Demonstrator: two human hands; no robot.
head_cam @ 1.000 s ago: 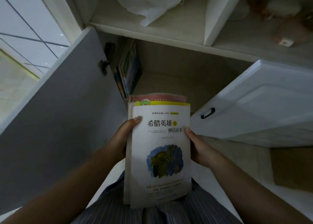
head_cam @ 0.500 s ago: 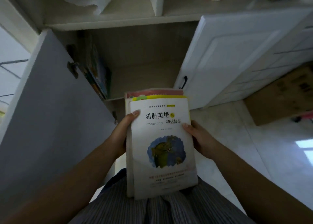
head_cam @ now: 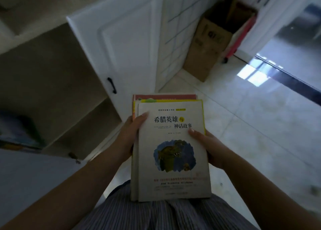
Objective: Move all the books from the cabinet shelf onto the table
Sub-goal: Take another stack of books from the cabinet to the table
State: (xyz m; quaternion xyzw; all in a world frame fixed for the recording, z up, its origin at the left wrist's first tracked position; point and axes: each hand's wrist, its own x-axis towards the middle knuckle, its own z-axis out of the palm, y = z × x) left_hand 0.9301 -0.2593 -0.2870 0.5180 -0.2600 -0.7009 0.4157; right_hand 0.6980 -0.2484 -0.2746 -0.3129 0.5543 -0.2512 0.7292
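Note:
I hold a stack of books (head_cam: 171, 151) flat in front of my body, over my striped clothing. The top book is white with black Chinese lettering and a blue-green picture; a yellow one and a red one show at its far edge. My left hand (head_cam: 129, 136) grips the stack's left side, thumb on the cover. My right hand (head_cam: 206, 146) grips the right side. The open cabinet shelf (head_cam: 83, 125) lies to the left. More books (head_cam: 19, 134), blurred, stand at its far left. No table is in view.
A white cabinet door (head_cam: 125, 52) with a black handle (head_cam: 112, 85) stands open just beyond the stack. A cardboard box (head_cam: 206, 47) sits on the glossy tile floor (head_cam: 260, 125) to the right. The other open door (head_cam: 34, 174) is at my lower left.
The view has swung to the right, away from the cabinet interior toward the floor and the box. Both hands keep the same grip on the stack.

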